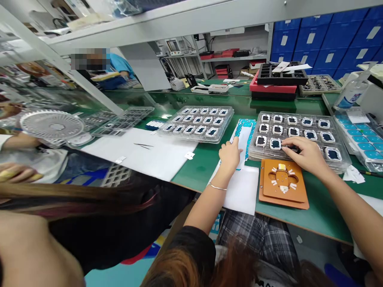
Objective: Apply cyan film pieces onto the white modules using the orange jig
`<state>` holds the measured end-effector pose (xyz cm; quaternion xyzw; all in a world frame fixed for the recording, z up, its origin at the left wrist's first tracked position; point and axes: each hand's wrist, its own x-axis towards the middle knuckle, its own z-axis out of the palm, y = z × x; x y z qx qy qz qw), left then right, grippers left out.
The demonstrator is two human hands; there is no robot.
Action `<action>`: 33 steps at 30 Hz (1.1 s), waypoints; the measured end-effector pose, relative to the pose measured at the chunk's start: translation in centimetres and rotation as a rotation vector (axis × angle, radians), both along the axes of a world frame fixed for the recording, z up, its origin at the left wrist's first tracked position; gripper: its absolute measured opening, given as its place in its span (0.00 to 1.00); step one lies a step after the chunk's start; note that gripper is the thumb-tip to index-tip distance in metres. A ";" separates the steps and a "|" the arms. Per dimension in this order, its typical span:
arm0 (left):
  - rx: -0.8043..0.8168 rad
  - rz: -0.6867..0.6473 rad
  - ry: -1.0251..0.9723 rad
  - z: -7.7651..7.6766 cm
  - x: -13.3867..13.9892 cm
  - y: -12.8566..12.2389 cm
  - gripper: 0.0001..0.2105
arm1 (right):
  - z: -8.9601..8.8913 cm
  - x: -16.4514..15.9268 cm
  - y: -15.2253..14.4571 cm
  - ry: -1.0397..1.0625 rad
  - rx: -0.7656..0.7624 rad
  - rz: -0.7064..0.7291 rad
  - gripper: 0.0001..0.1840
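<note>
My right hand [306, 153] reaches over the clear plastic tray [302, 155], thumb and fingers closed at the edge of a white watch case [275, 143] with a dark square centre. Similar cases sit in rows in that tray. My left hand [230, 153] rests on the sheet of blue stickers [247, 124], with its index finger stretched out and the thumb apart; nothing shows in it. Under the sheet's near end lies a white foam mat [242, 195]. An orange fixture [284, 184] with a watch-shaped recess stands just in front of the right tray.
Another filled tray [196, 123] stands left of my hands. Black tweezers [143, 146] lie on a white sheet [167, 159]. A white fan [52, 125] and a co-worker's hand [19, 173] are at far left. A clear bottle [353, 93] and packed blue pieces [363, 139] stand at right.
</note>
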<state>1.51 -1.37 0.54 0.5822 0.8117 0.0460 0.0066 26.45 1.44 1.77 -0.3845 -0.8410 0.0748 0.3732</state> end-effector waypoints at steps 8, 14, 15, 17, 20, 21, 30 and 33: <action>0.022 -0.011 -0.010 0.6 -0.4 -0.4 0.20 | 0.5 -0.2 -0.2 0.187 -0.053 -0.025 0.08; 0.153 -0.019 0.020 1.3 -0.7 -1.0 0.19 | 2.3 4.4 1.7 0.485 -0.045 -0.296 0.09; 0.187 -0.015 0.023 1.5 -0.7 -1.2 0.20 | 2.3 5.5 2.2 0.481 -0.046 -0.375 0.09; 0.258 0.006 0.036 1.7 -0.8 -1.5 0.21 | 2.1 7.3 3.0 0.450 -0.054 -0.498 0.09; 0.518 -0.049 -0.064 1.7 -1.0 -1.8 0.21 | 1.5 8.3 3.6 0.394 -0.074 -0.551 0.08; 0.630 -0.141 -0.162 1.6 -1.0 -1.8 0.20 | 1.5 8.1 3.5 0.340 -0.056 -0.541 0.07; 0.378 -1.258 -0.827 1.2 2.7 -3.2 0.27 | 0.8 2.5 1.7 -0.308 0.002 -0.251 0.17; 0.303 -1.290 -0.686 0.5 3.8 -3.3 0.27 | 0.3 2.4 1.7 -0.359 -0.075 -0.255 0.18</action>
